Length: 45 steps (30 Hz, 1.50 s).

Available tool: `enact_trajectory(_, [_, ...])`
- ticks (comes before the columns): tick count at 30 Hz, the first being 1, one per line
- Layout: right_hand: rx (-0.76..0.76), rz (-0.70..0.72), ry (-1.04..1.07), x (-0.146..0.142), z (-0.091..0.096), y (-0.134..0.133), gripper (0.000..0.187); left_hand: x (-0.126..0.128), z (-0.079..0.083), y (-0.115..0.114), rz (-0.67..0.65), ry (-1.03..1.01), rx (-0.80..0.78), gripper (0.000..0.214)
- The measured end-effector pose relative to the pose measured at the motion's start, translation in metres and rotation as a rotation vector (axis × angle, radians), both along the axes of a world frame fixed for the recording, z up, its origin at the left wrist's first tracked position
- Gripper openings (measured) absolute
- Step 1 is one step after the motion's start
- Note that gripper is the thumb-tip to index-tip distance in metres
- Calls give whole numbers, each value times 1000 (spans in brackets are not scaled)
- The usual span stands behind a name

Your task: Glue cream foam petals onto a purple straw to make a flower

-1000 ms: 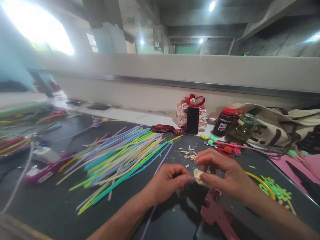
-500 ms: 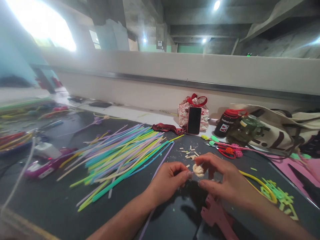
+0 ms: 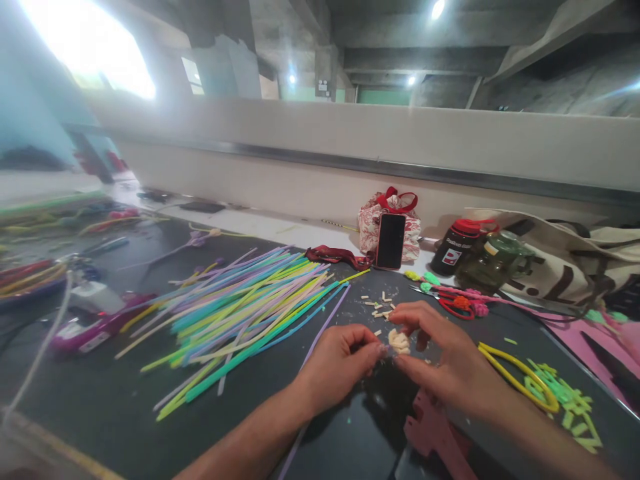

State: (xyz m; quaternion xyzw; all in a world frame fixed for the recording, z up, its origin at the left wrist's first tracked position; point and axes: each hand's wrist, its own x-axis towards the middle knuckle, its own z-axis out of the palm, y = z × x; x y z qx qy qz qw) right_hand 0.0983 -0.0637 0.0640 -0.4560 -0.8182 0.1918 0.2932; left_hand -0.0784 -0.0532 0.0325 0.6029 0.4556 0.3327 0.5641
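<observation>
A small cream fuzzy piece (image 3: 399, 341), coiled like a flower head, is between my two hands above the dark table. My left hand (image 3: 345, 360) is closed in a pinch at its left side, thumb against the index finger. My right hand (image 3: 440, 353) curls round it from the right, index finger over the top and thumb below, close to the left fingertips. The right palm and lower fingers are partly hidden. Short cream cut bits (image 3: 383, 310) lie just beyond the hands. Under the right wrist is a pink tool (image 3: 435, 433), partly covered.
Long pastel pipe cleaners (image 3: 250, 307) spread to the left, beside a purple device (image 3: 87, 327). Red-handled scissors (image 3: 455, 305), a yellow loop (image 3: 525, 383) and green bits (image 3: 565, 393) lie right. A phone (image 3: 391, 241), bottles (image 3: 455, 247) and a canvas bag (image 3: 550, 260) stand behind.
My right thumb and fingers have closed in round the cream piece, the thumb moving nearer the left fingertips. The view has shifted slightly.
</observation>
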Motion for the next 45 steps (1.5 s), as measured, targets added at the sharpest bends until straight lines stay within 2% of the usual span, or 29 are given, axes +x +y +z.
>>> enact_trajectory(4, [30, -39, -6, 4, 1, -2, 40, -1, -3, 3, 14, -61, -49, 25])
enact_trajectory(8, [107, -161, 8, 18, -1, -6, 36, -2, -3, 6, 77, -200, -155, 21])
enact_trajectory(11, [169, -232, 13, 30, -7, -11, 30, -5, -2, 7, 128, -281, -101, 18])
enact_trajectory(16, [199, -221, 12, 37, -23, -19, 26, -6, -1, 5, 233, -298, -8, 19])
enact_trajectory(20, [95, -223, 43, 33, -25, -26, 20, -5, 1, 3, 244, -271, 19, 17])
enact_trajectory(23, [-30, -245, 52, 27, -20, -28, 21, -3, 2, 1, 208, -259, 21, 15])
enact_trajectory(26, [-88, -265, 72, 20, -13, -28, 24, 0, 3, 1, 178, -319, -14, 15])
enact_trajectory(29, [-91, -237, 135, 12, -8, -25, 24, 4, 5, 1, 150, -453, -103, 21])
enact_trajectory(32, [-131, -219, 262, 6, -6, -21, 21, 6, 8, 0, 121, -553, -256, 28])
enact_trajectory(36, [-169, -228, 430, 2, -7, -15, 15, 6, 11, -1, 82, -492, -405, 29])
enact_trajectory(40, [-61, -236, 439, 1, -7, -13, 9, 7, 8, -1, 76, -433, -425, 27])
enact_trajectory(45, [97, -148, 336, 1, -7, -12, 4, 11, -1, -1, 117, -396, -400, 24])
